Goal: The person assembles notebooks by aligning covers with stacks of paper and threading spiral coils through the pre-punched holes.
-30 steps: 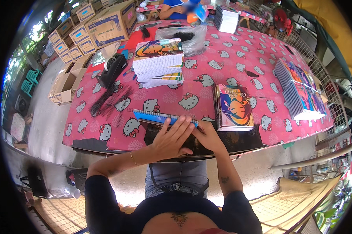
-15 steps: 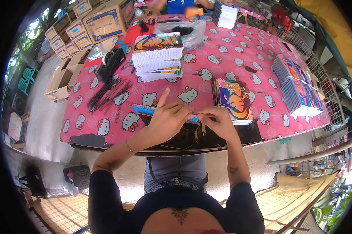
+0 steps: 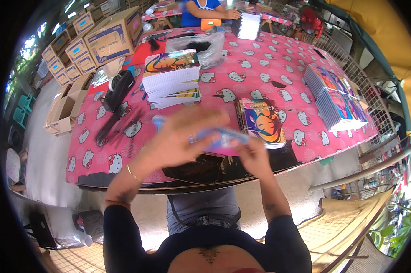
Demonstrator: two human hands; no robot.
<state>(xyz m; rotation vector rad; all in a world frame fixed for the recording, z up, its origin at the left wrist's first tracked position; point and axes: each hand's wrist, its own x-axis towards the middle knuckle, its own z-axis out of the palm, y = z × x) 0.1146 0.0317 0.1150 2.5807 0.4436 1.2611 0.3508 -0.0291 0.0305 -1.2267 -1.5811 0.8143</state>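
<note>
Just above the table's near edge I hold a spiral notebook, smeared by motion, its blue-white cover and bound edge tilted. My left hand lies across its left part, thumb underneath, also blurred. At the right end my right hand pinches the bound edge. Close beyond that hand rests a small stack of spiral notebooks with a colourful cartoon cover. Farther left stands a fanned stack of unbound notebook pages and covers. Black binding coils lie to the left.
A black tape dispenser stands at the left, near cardboard boxes. Bundled notebooks sit at the right. A plastic bag with black coils lies farther back. Across the pink table is a person in blue.
The notebook has come up off the black patch at the table edge and turned, both hands moving with it. My view has shifted slightly. The person opposite now reaches to the white-paged notebooks.
</note>
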